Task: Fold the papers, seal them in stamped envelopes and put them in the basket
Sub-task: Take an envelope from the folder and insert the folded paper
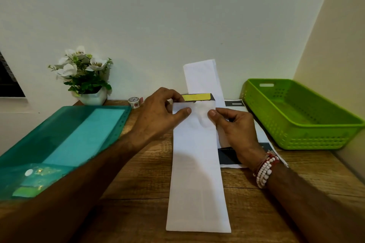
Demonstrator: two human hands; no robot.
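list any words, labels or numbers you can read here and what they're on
None can be read.
Dark band of the printed sheet by the green basket: a pale bar, too blurred.
Dark block of that sheet near the right hand: faint text line, too small.
Tape roll: printed pattern, no legible words.
Yellow strip at the envelope mouth: blank.
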